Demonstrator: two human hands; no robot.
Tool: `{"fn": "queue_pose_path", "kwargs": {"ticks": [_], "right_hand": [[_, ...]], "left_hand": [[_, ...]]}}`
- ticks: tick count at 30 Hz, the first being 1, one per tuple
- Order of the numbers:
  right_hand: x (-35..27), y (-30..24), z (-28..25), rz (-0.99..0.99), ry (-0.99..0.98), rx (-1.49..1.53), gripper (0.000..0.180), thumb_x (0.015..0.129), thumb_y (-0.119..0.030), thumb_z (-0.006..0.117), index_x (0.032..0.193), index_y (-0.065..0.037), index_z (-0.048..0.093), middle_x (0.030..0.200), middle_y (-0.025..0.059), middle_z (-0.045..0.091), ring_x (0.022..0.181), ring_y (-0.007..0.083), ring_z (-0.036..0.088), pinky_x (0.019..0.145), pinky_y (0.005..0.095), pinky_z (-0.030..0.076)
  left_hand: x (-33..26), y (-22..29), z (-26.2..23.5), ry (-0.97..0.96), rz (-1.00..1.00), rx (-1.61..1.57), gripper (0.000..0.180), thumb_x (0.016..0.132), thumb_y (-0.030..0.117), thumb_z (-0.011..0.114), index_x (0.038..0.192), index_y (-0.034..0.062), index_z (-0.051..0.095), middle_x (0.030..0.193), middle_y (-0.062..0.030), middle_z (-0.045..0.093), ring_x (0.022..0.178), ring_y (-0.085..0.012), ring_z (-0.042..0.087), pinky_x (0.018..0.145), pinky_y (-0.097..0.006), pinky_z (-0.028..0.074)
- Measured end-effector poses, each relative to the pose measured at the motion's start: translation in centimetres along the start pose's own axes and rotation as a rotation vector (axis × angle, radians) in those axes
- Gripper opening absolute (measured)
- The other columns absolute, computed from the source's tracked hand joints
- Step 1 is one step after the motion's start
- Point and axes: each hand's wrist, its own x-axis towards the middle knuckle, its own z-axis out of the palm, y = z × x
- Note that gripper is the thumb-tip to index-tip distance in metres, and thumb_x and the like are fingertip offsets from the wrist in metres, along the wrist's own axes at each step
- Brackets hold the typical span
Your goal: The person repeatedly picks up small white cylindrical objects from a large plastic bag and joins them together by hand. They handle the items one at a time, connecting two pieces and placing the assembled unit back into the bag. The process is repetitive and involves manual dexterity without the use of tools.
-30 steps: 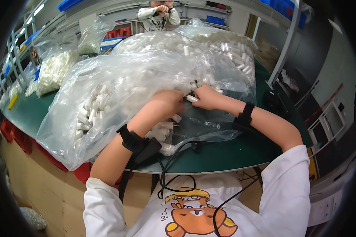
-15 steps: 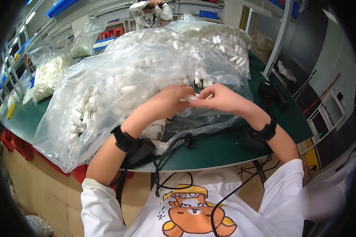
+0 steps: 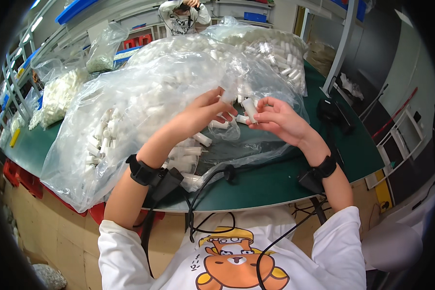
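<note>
A big clear plastic bag (image 3: 145, 101) full of small white plastic tubes lies on the green table (image 3: 275, 181). My left hand (image 3: 200, 113) is raised above the bag's open mouth, pinching one small white tube (image 3: 226, 96) at its fingertips. My right hand (image 3: 275, 118) is close beside it and holds another white tube (image 3: 249, 108) upright between thumb and fingers. The two tubes are a little apart. Both wrists wear black bands with cables. More loose white tubes (image 3: 200, 140) lie inside the bag below my hands.
A second bag of white tubes (image 3: 275, 53) lies behind, and more filled bags (image 3: 58, 99) sit at the far left. A black device (image 3: 333, 111) rests at the table's right. Another person (image 3: 181, 17) sits across the table. A red bin (image 3: 19, 176) hangs under the left edge.
Both hands have lifted out of the bag's mouth and risen toward me, each now holding a white tube. The view has tilted so the bag sits lower.
</note>
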Motion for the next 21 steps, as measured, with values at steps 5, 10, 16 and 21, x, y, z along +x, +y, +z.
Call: {"fn": "queue_pose_path", "kwargs": {"ticks": [5, 10, 16, 21], "right_hand": [[-0.3, -0.5, 1.0, -0.039, -0.036, 0.031, 0.018, 0.083, -0.008, 0.047, 0.098, 0.001, 0.050, 0.092, 0.0101, 0.054, 0.084, 0.0175, 0.055, 0.081, 0.0312, 0.045], [-0.6, -0.4, 1.0, -0.008, -0.111, 0.202, 0.018, 0.080, -0.013, 0.041, 0.091, 0.000, 0.047, 0.080, 0.0087, 0.050, 0.067, 0.0162, 0.046, 0.066, 0.0275, 0.040], [-0.6, -0.2, 0.9, 0.061, -0.263, 0.290, 0.015, 0.084, -0.018, 0.039, 0.078, -0.005, 0.045, 0.059, 0.0024, 0.040, 0.053, 0.0117, 0.038, 0.052, 0.0251, 0.032], [-0.8, -0.1, 0.8, 0.035, -0.165, 0.085, 0.025, 0.088, -0.020, 0.050, 0.068, -0.006, 0.048, 0.045, -0.0045, 0.030, 0.038, 0.0059, 0.025, 0.039, 0.0234, 0.022]], "left_hand": [[0.1, 0.0, 0.3, -0.058, -0.018, -0.294, 0.020, 0.089, 0.019, 0.041, 0.100, 0.0033, 0.049, 0.084, -0.0064, 0.053, 0.078, -0.0160, 0.050, 0.077, -0.029, 0.040], [0.2, -0.2, 0.3, -0.175, -0.039, -0.410, 0.019, 0.090, 0.024, 0.041, 0.083, 0.0072, 0.047, 0.067, 0.0009, 0.039, 0.064, -0.0117, 0.039, 0.069, -0.028, 0.037], [-0.3, 0.7, 1.5, -0.074, -0.082, -0.274, 0.027, 0.091, 0.027, 0.043, 0.071, 0.0093, 0.042, 0.059, 0.0027, 0.033, 0.055, -0.0090, 0.033, 0.059, -0.026, 0.035], [-0.1, -0.1, 1.1, -0.202, -0.080, -0.339, 0.028, 0.087, 0.025, 0.049, 0.065, 0.0093, 0.041, 0.056, 0.0039, 0.032, 0.048, -0.0083, 0.028, 0.050, -0.026, 0.030]]}}
